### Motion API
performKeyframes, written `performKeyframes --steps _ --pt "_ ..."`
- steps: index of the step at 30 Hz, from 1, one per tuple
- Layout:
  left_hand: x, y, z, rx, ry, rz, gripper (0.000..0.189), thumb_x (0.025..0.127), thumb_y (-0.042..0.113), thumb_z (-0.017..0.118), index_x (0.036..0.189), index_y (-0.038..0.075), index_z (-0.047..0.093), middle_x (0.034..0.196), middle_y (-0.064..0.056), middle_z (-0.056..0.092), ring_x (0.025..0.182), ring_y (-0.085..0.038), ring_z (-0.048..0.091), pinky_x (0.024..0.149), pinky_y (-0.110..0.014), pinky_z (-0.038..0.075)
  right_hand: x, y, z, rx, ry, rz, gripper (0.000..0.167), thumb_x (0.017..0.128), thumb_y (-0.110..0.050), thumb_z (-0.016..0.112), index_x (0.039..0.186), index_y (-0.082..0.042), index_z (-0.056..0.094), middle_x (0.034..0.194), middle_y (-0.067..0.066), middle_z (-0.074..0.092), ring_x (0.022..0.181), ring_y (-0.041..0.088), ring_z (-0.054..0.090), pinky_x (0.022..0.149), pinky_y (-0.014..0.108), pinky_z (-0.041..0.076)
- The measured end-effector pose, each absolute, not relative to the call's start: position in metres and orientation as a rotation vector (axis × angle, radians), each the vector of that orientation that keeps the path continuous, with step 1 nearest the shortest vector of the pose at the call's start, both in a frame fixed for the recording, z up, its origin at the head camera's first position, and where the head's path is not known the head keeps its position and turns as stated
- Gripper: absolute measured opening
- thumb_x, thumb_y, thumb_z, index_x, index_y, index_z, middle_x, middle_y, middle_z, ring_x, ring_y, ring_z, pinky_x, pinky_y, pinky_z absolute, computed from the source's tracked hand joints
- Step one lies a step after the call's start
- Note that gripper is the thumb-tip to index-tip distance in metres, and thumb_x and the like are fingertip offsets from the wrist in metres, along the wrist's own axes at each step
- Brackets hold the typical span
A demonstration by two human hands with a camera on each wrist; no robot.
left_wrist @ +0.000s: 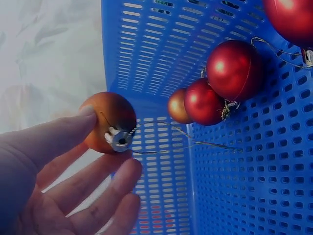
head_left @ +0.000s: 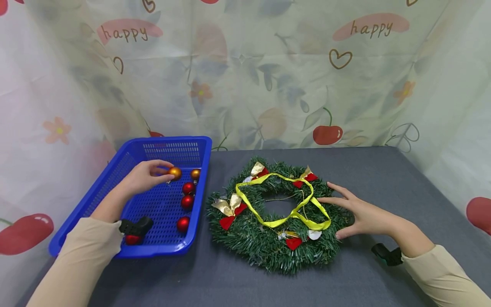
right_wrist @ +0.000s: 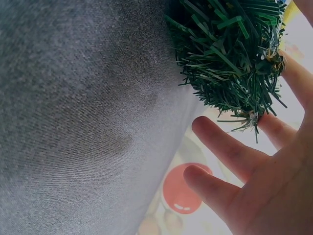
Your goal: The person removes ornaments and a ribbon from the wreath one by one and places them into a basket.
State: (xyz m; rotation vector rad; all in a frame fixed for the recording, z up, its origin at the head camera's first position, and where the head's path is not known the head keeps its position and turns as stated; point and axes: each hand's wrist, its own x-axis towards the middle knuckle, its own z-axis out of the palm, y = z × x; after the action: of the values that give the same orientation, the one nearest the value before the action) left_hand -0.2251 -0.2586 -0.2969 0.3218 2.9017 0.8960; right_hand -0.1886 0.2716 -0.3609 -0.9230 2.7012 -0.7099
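Observation:
Between thumb and fingers, my left hand [head_left: 147, 175] pinches a gold ball ornament [head_left: 175, 172] above the blue basket [head_left: 207, 170]. In the left wrist view the gold ball ornament [left_wrist: 110, 120] shows its silver cap and a loop of string. My right hand [head_left: 364, 213] rests at the right edge of a green wreath [head_left: 245, 238], fingers spread, some touching the needles. Across the wreath lies a yellow ribbon [head_left: 268, 223], among red and gold bows [head_left: 232, 209]. In the right wrist view, the right hand [right_wrist: 264, 171] has its fingers extended beside the wreath [right_wrist: 230, 58].
Several red ball ornaments [head_left: 187, 201] and another gold ball ornament [head_left: 195, 174] lie in the basket, mostly along its right side. The basket stands left of the wreath on a dark grey cloth [head_left: 368, 179]. A printed curtain [head_left: 245, 85] hangs behind and at both sides.

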Motion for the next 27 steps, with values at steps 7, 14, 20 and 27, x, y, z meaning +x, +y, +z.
performKeyframes --steps 7,14,20,27 --pt "-0.223 -0.259 -0.299 0.344 2.908 0.874 0.043 0.092 0.028 0.059 0.124 0.000 0.055 0.119 -0.026 0.061 0.111 -0.041 0.058 0.089 -0.051 0.048 -0.188 0.271 -0.360 -0.919 2.694 -0.714 0.081 0.072 -0.055 0.071 0.141 -0.024 0.040 0.155 0.019 0.005 0.134 0.048 0.024 0.088 0.057 0.044" --pt "-0.214 -0.240 -0.285 0.427 2.935 0.915 0.040 0.093 0.029 0.057 0.125 0.003 0.056 0.120 -0.023 0.062 0.107 -0.039 0.060 0.085 -0.049 0.051 -0.188 0.272 -0.361 -0.920 2.693 -0.716 0.081 0.072 -0.054 0.071 0.141 -0.024 0.040 0.155 0.018 0.004 0.134 0.049 0.023 0.088 0.058 0.044" --pt "-0.202 -0.204 -0.270 0.557 2.915 0.986 0.034 0.093 0.026 0.058 0.122 0.008 0.059 0.118 -0.018 0.064 0.104 -0.034 0.064 0.085 -0.047 0.053 -0.188 0.272 -0.360 -0.918 2.687 -0.720 0.082 0.072 -0.054 0.071 0.141 -0.025 0.039 0.155 0.019 0.004 0.134 0.049 0.023 0.088 0.057 0.044" --pt "-0.187 -0.163 -0.263 0.752 2.827 1.023 0.029 0.091 0.023 0.061 0.118 0.012 0.062 0.113 -0.011 0.066 0.099 -0.026 0.067 0.083 -0.040 0.054 -0.189 0.272 -0.360 -0.926 2.686 -0.722 0.081 0.072 -0.054 0.071 0.141 -0.025 0.039 0.155 0.018 0.003 0.134 0.049 0.023 0.088 0.056 0.044"
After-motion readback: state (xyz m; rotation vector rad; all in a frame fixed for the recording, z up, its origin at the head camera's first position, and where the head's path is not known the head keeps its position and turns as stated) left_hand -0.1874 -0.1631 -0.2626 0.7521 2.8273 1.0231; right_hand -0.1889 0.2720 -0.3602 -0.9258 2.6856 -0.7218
